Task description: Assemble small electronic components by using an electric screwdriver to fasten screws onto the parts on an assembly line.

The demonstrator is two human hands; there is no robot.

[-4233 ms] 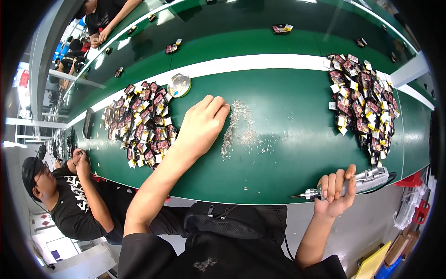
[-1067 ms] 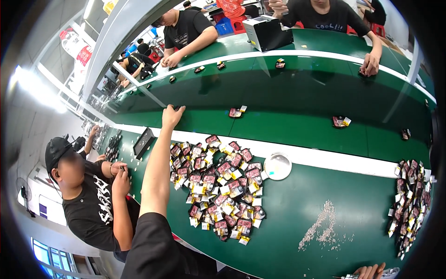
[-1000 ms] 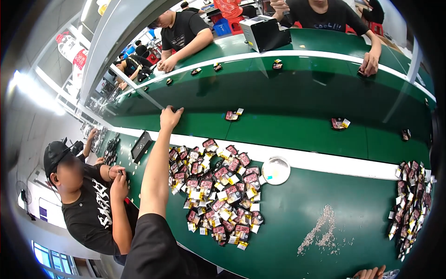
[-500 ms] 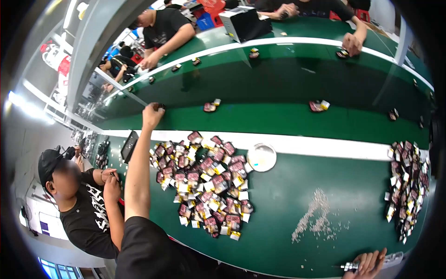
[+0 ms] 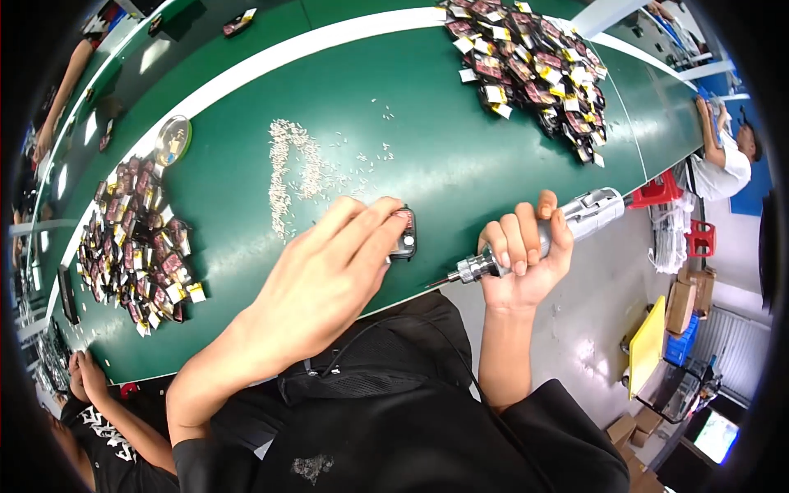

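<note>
My left hand (image 5: 316, 275) is closed on a small black rounded device (image 5: 405, 236) at the table's near edge; the fingers cover most of it. In my right hand (image 5: 526, 255) is a silver electric screwdriver (image 5: 593, 214), held tilted with its thin bit pointing down and left. The bit is a little to the right of the device and apart from it. A scattered heap of small pale pins or screws (image 5: 283, 168) lies on the green table beyond my left hand.
Piles of small dark packs with white and yellow tags lie at left (image 5: 136, 246) and far right (image 5: 534, 70). A round clear dish (image 5: 173, 140) stands by the white rail (image 5: 246, 70). A co-worker's arm (image 5: 115, 411) is at lower left. A yellow cart (image 5: 647, 347) stands on the floor.
The view has turned to the right. My left hand, stretched out over the far belt before, is back at the near edge with the device. My right hand still holds the screwdriver.
</note>
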